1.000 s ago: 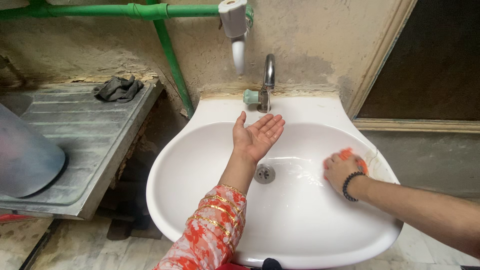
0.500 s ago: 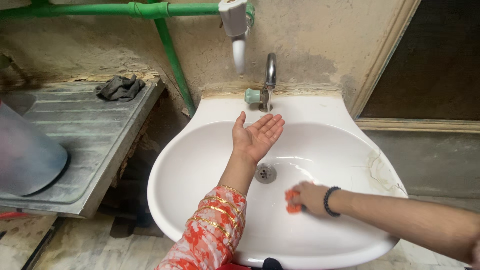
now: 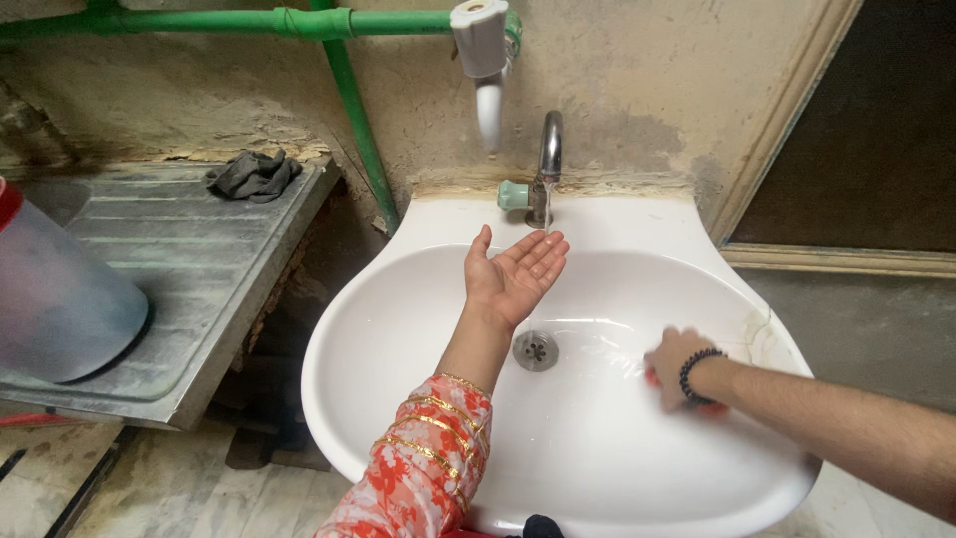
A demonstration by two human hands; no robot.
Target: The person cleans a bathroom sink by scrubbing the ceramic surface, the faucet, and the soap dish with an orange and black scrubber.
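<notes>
My left hand [image 3: 513, 271] is held palm up, fingers apart and slightly cupped, just below the metal tap [image 3: 548, 159], where a thin stream of water falls. It holds nothing. My right hand [image 3: 673, 363], with a black bead bracelet at the wrist, presses down on the right inner wall of the white sink [image 3: 588, 458]. It is closed over an orange scrubber [image 3: 652, 380], of which only a sliver shows under the fingers. The drain [image 3: 535, 350] lies between the two hands.
A metal draining board [image 3: 189, 259] stands to the left with a grey cloth [image 3: 254, 174] at its back and a translucent container [image 3: 60, 299] at its left. A green pipe [image 3: 354, 100] runs down the rough wall. A white fitting [image 3: 485, 50] hangs above the tap.
My right hand has swept with the scrubber from the front middle of the basin back toward its right side. My left hand has stayed under the tap.
</notes>
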